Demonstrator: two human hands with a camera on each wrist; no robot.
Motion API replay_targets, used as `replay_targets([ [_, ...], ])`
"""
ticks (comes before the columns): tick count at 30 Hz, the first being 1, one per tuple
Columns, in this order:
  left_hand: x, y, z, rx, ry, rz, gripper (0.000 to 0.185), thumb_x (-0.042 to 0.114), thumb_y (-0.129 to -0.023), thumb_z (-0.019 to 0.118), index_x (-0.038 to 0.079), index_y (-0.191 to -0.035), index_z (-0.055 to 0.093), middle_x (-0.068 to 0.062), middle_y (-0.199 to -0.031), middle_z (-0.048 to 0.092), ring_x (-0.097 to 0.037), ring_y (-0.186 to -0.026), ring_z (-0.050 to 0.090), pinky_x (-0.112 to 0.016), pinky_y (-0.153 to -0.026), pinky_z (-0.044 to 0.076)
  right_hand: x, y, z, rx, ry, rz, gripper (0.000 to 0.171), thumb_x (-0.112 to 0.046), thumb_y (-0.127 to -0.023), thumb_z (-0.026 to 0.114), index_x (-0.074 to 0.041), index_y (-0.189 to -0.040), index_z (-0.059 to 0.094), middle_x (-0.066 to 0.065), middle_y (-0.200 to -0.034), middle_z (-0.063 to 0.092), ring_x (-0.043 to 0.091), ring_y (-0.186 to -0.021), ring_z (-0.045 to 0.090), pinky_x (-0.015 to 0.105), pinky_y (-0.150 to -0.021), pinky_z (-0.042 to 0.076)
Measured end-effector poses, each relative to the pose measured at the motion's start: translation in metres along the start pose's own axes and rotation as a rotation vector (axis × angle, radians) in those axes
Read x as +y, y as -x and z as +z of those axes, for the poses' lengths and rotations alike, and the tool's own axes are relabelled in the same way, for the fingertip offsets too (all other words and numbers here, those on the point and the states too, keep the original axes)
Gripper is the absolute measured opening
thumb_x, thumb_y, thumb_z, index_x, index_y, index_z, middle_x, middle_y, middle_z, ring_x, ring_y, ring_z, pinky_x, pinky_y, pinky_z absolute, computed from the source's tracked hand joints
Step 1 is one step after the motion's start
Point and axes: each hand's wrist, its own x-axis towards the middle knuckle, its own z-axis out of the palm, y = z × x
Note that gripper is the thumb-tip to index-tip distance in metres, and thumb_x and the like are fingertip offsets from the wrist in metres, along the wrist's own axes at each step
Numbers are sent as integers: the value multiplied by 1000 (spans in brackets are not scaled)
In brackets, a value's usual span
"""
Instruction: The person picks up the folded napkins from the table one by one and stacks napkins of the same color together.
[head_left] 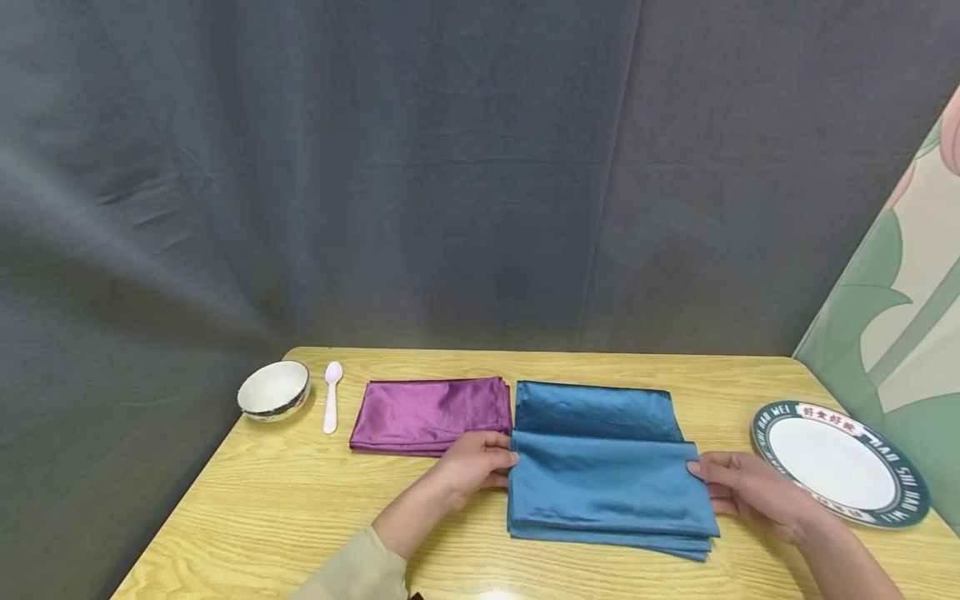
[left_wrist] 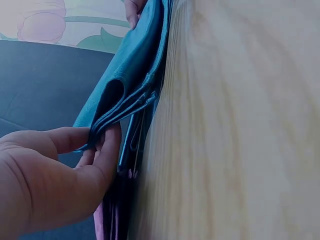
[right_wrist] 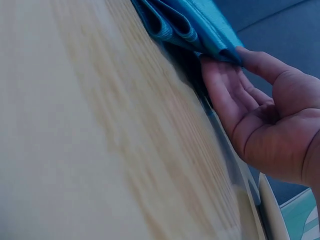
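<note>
Your left hand point(head_left: 471, 467) pinches the blue cloth point(head_left: 607, 467) fold's left end | your right hand point(head_left: 742, 492) pinches its right end | cloth lies mid-tabletop point(head_left: 262, 517), between both hands, beside purple cloth point(head_left: 427, 414)

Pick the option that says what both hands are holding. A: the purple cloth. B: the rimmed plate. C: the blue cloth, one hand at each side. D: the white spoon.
C: the left hand and right hand each pinch a side edge of the folded blue cloth on the table.

Glossy satin cloth point(head_left: 600, 475), varnished wood table point(head_left: 285, 508)
</note>
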Motion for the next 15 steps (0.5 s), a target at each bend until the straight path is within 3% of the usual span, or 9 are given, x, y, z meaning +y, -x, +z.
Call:
replay_targets([
  [5, 5, 0, -3, 21, -9, 18, 37, -4, -94, 63, -19, -127, 52, -18, -103, 64, -21, -84, 65, -40, -82, 61, -2, -5, 4, 83, 60, -24, 20, -14, -109, 46, -9, -100, 63, 2, -101, 72, 13, -96, 70, 32, -86, 59],
  [15, 9, -8, 0, 44, -43, 38, 39, -2, -94, 64, -18, -128, 53, -18, -105, 66, -23, -83, 68, -38, -82, 61, -5, -5, 4, 140, 49, -54, 21, -13, -109, 47, -8, -108, 67, 3, -104, 74, 14, -96, 71, 31, -83, 60],
])
